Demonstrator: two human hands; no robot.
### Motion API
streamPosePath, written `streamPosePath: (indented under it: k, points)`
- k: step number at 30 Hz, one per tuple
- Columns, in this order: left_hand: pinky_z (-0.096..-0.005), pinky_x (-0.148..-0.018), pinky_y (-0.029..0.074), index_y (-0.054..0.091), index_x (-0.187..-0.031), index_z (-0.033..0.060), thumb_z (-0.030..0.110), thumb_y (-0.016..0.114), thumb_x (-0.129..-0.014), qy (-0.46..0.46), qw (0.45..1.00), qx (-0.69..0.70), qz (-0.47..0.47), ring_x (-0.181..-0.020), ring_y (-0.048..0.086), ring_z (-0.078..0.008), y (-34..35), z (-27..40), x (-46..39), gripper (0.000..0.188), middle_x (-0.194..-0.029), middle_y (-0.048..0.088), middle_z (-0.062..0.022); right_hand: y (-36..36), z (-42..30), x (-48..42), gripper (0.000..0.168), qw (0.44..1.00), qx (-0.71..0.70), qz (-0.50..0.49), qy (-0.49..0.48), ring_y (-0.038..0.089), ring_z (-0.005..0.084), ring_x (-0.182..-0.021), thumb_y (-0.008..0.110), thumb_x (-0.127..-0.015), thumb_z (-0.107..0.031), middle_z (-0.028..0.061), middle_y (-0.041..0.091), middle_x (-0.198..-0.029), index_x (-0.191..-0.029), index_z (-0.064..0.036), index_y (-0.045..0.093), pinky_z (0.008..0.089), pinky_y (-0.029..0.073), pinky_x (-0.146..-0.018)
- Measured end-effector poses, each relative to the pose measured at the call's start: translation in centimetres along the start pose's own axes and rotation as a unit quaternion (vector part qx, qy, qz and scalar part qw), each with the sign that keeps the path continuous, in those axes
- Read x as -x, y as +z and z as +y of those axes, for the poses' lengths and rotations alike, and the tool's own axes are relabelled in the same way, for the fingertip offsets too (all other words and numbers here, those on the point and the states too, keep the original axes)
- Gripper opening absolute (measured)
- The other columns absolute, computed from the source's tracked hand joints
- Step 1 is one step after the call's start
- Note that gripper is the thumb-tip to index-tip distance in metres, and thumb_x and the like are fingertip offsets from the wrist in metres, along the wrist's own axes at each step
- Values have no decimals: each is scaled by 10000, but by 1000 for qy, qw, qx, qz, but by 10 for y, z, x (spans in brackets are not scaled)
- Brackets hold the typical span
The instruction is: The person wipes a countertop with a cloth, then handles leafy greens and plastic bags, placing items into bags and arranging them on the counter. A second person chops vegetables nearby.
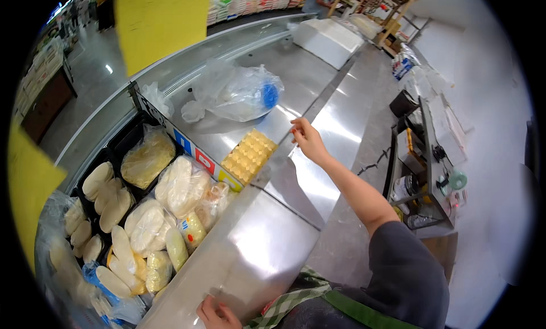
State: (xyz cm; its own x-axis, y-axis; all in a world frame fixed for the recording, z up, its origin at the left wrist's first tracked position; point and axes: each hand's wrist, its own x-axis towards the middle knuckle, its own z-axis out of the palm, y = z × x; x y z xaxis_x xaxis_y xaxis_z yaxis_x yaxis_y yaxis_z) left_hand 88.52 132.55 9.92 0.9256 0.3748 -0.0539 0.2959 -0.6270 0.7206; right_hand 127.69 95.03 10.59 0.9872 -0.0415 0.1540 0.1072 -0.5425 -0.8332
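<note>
My right hand point(310, 142) hangs over the inner edge of the stainless steel counter point(298, 205), fingers loosely bent and empty. Nearest to it is a yellow egg-carton-like molded tray point(249, 156) on the steel case floor. Beyond lies a clear plastic bag point(239, 92) with something pale and blue inside. My left hand point(218, 314), cut off by the lower picture edge, rests by the steel ledge without holding anything. To its left, the display case holds bagged pale dough-like slabs point(183, 186), loose pale oval slabs point(111, 201) and a bag of yellowish shreds point(147, 158) in a black tray point(123, 137).
A divider point(192, 152) with coloured letter panels splits the case. Along the far side runs a glass rim point(102, 109) with yellow sheets point(162, 26). A white foam box point(328, 39) stands at the far end. On the right is a cluttered shelf unit point(435, 192).
</note>
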Motion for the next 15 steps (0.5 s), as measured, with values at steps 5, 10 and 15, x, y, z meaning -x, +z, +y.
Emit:
streamPosePath:
  k: [5, 10, 15]
  points:
    - [-466, -921, 429, 570, -1170, -35, 65, 571, -852, -53, 994, -32, 92, -1059, 506, -425, 73, 76, -39, 334, -1116, 564, -256, 26, 61, -135, 278, 985, 105, -112, -77, 631, 261, -842, 531, -895, -69, 126, 617, -972, -1172, -48, 534, 379, 498, -746]
    - [-465, -924, 442, 567, -1181, -47, 32, 562, -862, -85, 966, -142, 196, -1067, 524, -414, 132, 112, -54, 328, -1154, 557, -271, 78, 98, -207, 386, 891, 311, -191, -272, 507, 305, -1188, 613, -808, -89, 138, 565, -1216, -1186, -63, 538, 441, 394, -981]
    - [-450, -851, 478, 592, -1116, -23, -41, 536, -859, -95, 919, -265, 274, -1002, 564, -385, 169, 112, -64, 264, -1099, 589, -237, 119, 184, -292, 696, 818, 464, -120, -318, 423, 289, -1309, 699, -774, -193, 170, 405, -1441, -1382, -53, 391, 462, 321, -1072]
